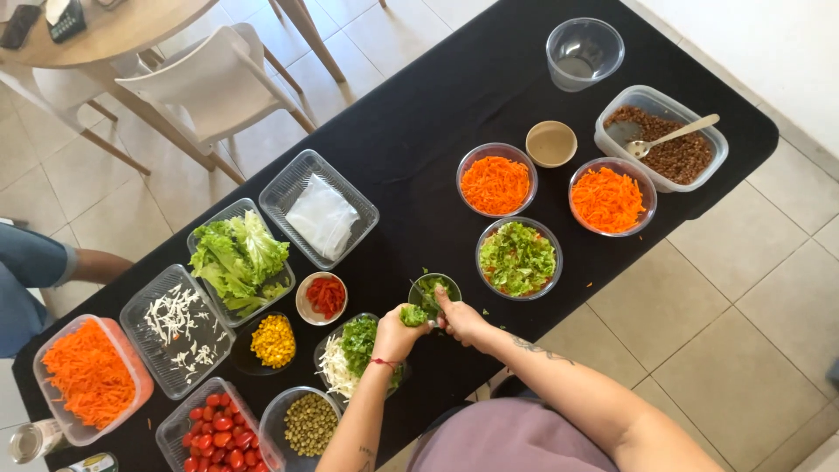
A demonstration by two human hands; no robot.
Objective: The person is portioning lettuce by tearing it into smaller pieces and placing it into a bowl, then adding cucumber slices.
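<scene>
Your left hand point(398, 332) has its grip clenched on a small bunch of green herbs point(412, 315), the leafy end sticking out toward your right hand point(461, 322). That hand's grip is wrapped around something thin that reaches into a small round bowl of chopped greens point(431, 287); you cannot tell from here what the thin thing is. The two hands almost touch, with the herbs between them, and the small bowl sits just beyond the fingers of the right hand, on the black table point(411, 166).

Directly under your left wrist is a clear bowl of shredded white cabbage and greens point(345, 357). Just past that, away from the right hand, stand a dark bowl of yellow corn point(273, 341) and a little dish of chopped red pepper point(325, 296). Near your left forearm sits a bowl of green peas point(309, 423), and beside it a tub of cherry tomatoes point(218, 433). Beyond the small bowl, on the right hand's side, is a round bowl of mixed chopped salad point(517, 258), and further out two bowls of grated carrot point(495, 183). Well apart, at the far corner, a tub of brown lentils point(675, 153) holds a spoon point(673, 136).
</scene>
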